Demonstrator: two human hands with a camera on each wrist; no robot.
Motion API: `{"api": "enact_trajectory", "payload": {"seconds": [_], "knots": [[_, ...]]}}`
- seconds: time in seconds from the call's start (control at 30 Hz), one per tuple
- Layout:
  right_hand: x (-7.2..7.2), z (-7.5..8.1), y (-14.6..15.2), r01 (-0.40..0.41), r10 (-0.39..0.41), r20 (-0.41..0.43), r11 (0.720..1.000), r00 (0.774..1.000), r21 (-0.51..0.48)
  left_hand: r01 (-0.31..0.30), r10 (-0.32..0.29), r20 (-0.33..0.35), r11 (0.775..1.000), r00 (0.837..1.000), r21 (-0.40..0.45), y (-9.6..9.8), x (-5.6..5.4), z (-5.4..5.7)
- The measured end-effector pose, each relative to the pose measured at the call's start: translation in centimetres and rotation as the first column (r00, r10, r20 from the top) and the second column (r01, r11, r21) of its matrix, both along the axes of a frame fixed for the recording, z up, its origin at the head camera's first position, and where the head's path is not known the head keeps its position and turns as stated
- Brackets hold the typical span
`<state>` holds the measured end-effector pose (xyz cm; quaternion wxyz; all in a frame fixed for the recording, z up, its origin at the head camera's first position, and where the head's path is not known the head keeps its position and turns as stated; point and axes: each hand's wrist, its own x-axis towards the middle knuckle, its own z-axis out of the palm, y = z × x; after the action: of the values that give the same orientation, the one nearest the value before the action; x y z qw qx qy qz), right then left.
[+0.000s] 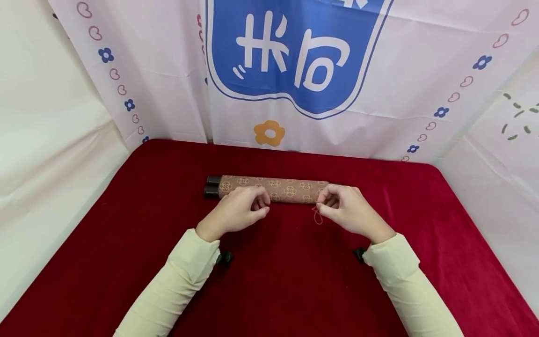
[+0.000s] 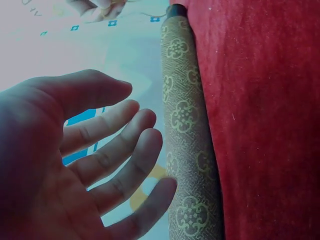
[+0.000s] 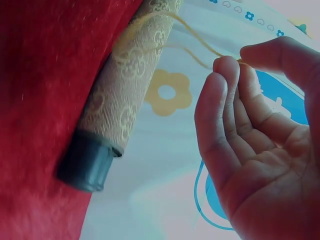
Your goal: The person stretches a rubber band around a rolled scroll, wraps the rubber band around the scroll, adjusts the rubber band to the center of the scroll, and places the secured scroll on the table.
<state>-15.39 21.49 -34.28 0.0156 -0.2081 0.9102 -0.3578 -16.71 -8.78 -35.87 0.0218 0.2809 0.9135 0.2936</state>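
Observation:
A rolled scroll (image 1: 290, 191) in brown cloth with a gold flower pattern lies crosswise on the table. Two dark roller ends (image 1: 212, 191) stick out at its left, and a black knob (image 3: 86, 160) shows in the right wrist view. My right hand (image 1: 353, 209) pinches a thin yellowish cord (image 1: 318, 217) between thumb and fingertips, near the scroll's right end. The cord hangs in a loop below the fingers. By the scroll's left half is my left hand (image 1: 240, 209), its fingers loosely bent, with nothing between thumb and fingers (image 2: 105, 127).
Dark red cloth covers the table (image 1: 290, 281). Behind it hangs a white curtain (image 1: 168, 93) with a blue emblem and a yellow flower. White fabric walls (image 1: 38, 140) stand at both sides.

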Motion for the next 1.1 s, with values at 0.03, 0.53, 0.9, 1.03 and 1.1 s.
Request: {"api": "enact_trajectory", "payload": {"seconds": [0.03, 0.53, 0.9, 1.03, 1.1], "knots": [[-0.1, 0.1, 0.1, 0.004, -0.003, -0.002, 1.000, 1.000, 0.013, 0.004, -0.004, 0.001, 1.000, 1.000, 0.000, 0.0, -0.1, 0.0], [-0.6, 2.0, 3.0, 0.044, -0.036, -0.047, 0.981, 0.998, 0.188, 0.039, -0.061, -0.091, 0.973, 0.994, -0.227, 1.2, -2.5, 0.5], [-0.6, 2.9, 4.5, 0.062, -0.051, -0.052, 0.968, 0.997, 0.243, 0.046, -0.062, -0.021, 0.898, 0.998, -0.437, 3.7, -5.6, -0.3], [-0.8, 3.0, 4.9, 0.074, -0.057, -0.070, 0.963, 0.996, 0.260, 0.063, -0.063, 0.016, 0.873, 0.998, -0.484, 4.7, -6.5, -0.4], [-0.8, 3.1, 5.1, 0.074, -0.056, -0.075, 0.961, 0.996, 0.266, 0.074, -0.061, 0.042, 0.865, 0.997, -0.496, 5.2, -6.9, -0.4]]}}
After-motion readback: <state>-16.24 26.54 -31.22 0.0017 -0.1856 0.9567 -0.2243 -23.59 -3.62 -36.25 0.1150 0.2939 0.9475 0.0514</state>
